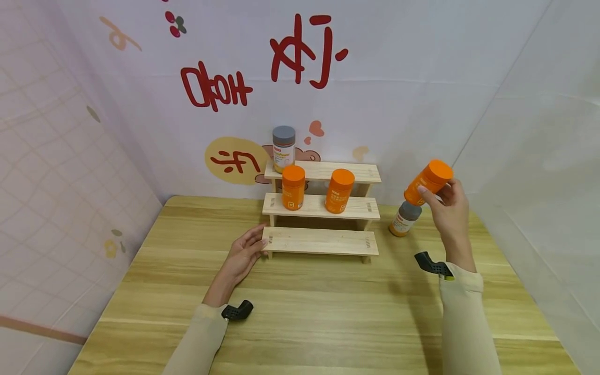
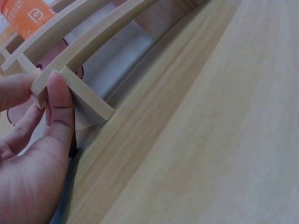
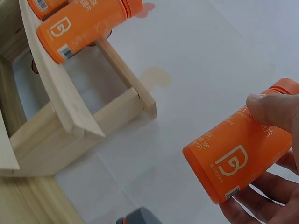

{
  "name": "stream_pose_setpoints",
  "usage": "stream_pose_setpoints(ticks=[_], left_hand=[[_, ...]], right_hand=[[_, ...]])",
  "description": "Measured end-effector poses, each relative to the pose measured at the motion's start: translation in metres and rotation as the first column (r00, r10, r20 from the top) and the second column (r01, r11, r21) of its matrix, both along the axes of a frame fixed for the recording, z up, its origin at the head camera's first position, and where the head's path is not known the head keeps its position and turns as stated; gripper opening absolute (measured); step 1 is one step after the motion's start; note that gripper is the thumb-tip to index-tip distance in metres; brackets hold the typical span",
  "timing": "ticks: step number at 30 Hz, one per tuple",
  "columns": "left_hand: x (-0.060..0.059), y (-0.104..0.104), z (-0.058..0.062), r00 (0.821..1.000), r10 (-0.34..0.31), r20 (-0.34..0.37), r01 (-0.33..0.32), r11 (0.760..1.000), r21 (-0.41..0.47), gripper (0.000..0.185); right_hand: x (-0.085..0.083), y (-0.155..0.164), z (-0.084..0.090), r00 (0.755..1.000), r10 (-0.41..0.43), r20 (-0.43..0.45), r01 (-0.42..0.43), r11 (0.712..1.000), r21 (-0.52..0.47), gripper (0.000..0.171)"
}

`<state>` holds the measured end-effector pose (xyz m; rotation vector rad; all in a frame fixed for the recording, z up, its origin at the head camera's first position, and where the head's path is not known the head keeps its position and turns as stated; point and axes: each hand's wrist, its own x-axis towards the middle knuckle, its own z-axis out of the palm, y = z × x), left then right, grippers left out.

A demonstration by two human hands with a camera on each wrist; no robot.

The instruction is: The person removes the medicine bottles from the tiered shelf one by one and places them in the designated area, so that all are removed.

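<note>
1. Shelves (image 1: pixel 321 240) of pale wood, three steps high, stand on the table (image 1: pixel 300 312) and serve as the landmark here. The top step bears one grey-capped bottle (image 1: pixel 283 149); the middle step bears two orange bottles (image 1: pixel 293 187) (image 1: pixel 339 190), both upright; the bottom step is bare.
2. A fourth bottle (image 1: pixel 427 182) is held in the air, right of the shelves and above table level. Its long axis is tilted, cap pointing up and to the right (base toward the shelves).
3. The right hand (image 1: pixel 449 208) grips this tilted bottle, thumb across its side and fingers curled beneath.
4. The left hand (image 1: pixel 244 255) pinches the bottom step's left end between thumb and fingers.
5. Another grey-capped bottle (image 1: pixel 405 219) stands on the table right of the shelves, below the held one.
6. Count: three orange bottles, two grey-capped.
</note>
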<state>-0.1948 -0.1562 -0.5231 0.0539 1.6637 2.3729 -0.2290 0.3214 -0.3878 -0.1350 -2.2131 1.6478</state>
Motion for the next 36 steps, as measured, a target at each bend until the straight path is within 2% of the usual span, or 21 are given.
stream_pose_setpoints(ticks=[9, 18, 29, 36], left_hand=[[0.000, 0.000, 0.000, 1.000, -0.005, 0.010, 0.005, 1.000, -0.010, 0.065], [0.001, 0.002, -0.003, 1.000, -0.012, 0.015, 0.012, 1.000, 0.012, 0.064], [0.001, 0.001, -0.002, 1.000, -0.004, 0.013, 0.004, 1.000, 0.012, 0.065], [-0.002, -0.001, -0.002, 1.000, -0.009, 0.004, 0.009, 1.000, 0.003, 0.063]], right_hand=[[0.009, 0.021, -0.014, 0.993, -0.104, 0.053, 0.104, 0.995, 0.007, 0.061], [0.017, 0.042, -0.029, 0.984, -0.159, 0.078, 0.160, 0.987, -0.006, 0.061], [0.024, 0.061, -0.047, 0.971, -0.187, 0.150, 0.195, 0.980, -0.041, 0.063], [0.018, 0.068, -0.068, 0.965, -0.175, 0.194, 0.189, 0.980, -0.055, 0.063]])
